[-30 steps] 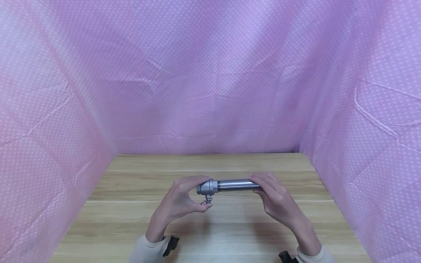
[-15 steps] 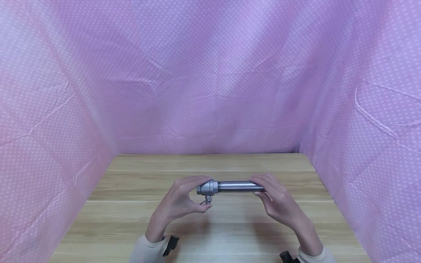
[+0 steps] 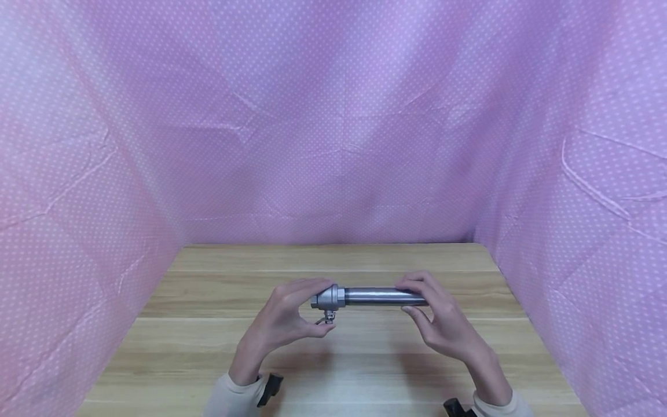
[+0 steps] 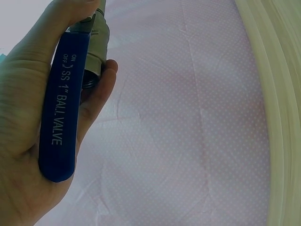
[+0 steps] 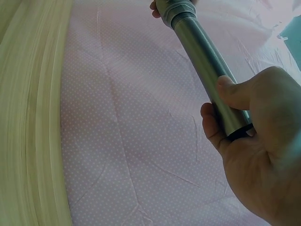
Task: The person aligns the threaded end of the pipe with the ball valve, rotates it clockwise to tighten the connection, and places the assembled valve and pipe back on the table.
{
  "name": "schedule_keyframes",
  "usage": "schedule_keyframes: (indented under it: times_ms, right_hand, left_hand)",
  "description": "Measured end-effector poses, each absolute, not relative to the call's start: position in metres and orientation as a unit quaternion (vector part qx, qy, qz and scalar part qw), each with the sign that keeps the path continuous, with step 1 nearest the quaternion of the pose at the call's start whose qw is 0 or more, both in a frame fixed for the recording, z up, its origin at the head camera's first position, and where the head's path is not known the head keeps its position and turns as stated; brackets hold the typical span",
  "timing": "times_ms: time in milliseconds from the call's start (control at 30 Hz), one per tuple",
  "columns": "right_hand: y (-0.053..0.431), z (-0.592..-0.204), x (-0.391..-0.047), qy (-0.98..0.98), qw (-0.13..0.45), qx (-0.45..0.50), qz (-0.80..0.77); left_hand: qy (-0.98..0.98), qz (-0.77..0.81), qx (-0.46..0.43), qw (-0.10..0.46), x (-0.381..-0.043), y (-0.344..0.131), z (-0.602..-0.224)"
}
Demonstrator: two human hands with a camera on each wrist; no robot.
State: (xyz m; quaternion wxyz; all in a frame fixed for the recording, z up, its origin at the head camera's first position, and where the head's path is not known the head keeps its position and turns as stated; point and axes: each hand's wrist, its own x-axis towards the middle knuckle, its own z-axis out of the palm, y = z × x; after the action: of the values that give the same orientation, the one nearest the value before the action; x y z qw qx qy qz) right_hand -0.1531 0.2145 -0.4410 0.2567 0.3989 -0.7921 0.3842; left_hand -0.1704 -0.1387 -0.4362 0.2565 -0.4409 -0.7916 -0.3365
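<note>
A steel ball valve is held above the table in my left hand, between the fingers and the thumb. Its blue lever, lettered "SS 1" BALL VALVE", lies along the palm in the left wrist view. From the valve's right side a steel pipe runs out nearly level, with a little thread showing at the joint in the right wrist view. My right hand holds the pipe near its free end, fingers on the far side and thumb on the near side. The pipe's open end points into the right palm.
Below the hands is a light wood-grain table. Pink dotted cloth hangs behind it and along both sides. Black camera mounts sit at the sleeve cuffs.
My right hand has shifted its fingers on the pipe, the knuckles rising and more of the pipe's end showing. The pipe's right end sits slightly lower in view. My left hand stays put.
</note>
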Motion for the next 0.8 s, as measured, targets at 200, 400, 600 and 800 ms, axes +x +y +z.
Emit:
schedule_keyframes:
  times_ms: [200, 400, 600, 800]
  right_hand:
    - [0.2148, -0.4396, -0.1545, -0.768, 0.278, 0.412, 0.404]
    - [0.2149, -0.4396, -0.1549, -0.762, 0.283, 0.415, 0.409]
    - [0.2147, -0.4388, -0.1522, -0.749, 0.260, 0.416, 0.445]
    - [0.2158, -0.4359, -0.1512, -0.736, 0.266, 0.415, 0.463]
  left_hand:
    - [-0.789, -0.338, -0.443, 0.259, -0.1690, -0.1384, -0.4340]
    - [-0.791, -0.337, -0.439, 0.262, -0.1658, -0.1391, -0.4318]
    - [-0.790, -0.332, -0.438, 0.273, -0.1641, -0.1394, -0.4300]
    - [-0.788, -0.332, -0.439, 0.276, -0.1620, -0.1393, -0.4263]
